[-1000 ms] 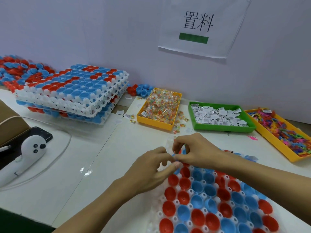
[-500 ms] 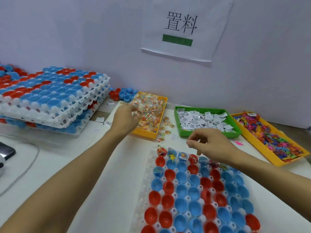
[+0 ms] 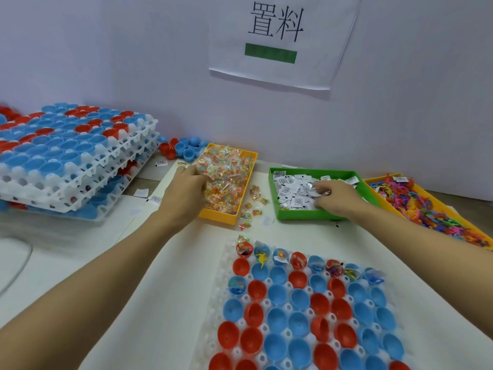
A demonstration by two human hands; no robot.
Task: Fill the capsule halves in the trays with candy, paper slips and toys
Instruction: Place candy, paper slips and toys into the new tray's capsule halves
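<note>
A white tray [image 3: 213, 327] of red and blue capsule halves [image 3: 301, 313] lies in front of me. Its far row holds candy, slips and toys, and one blue half on the left edge is filled too. My left hand [image 3: 184, 196] reaches into the yellow candy tray [image 3: 217, 217], with its fingers curled into the candy packets [image 3: 226, 180]. My right hand [image 3: 337, 198] is in the green tray [image 3: 306, 213], where its fingertips pinch white paper slips [image 3: 290, 188]. Another yellow tray of coloured toys [image 3: 426, 206] stands at the right.
A stack of white trays with capsule halves [image 3: 80, 166] sits at the left. Loose capsule halves [image 3: 184, 149] lie by the wall, with spilled candy packets [image 3: 253, 206] between the trays. A white cable [image 3: 18, 263] curves at the left edge. A paper sign [image 3: 277, 41] hangs on the wall.
Both hands left the capsule tray. The left one went to the candy tray and has dug in deeper; the right one has moved forward into the green slip tray.
</note>
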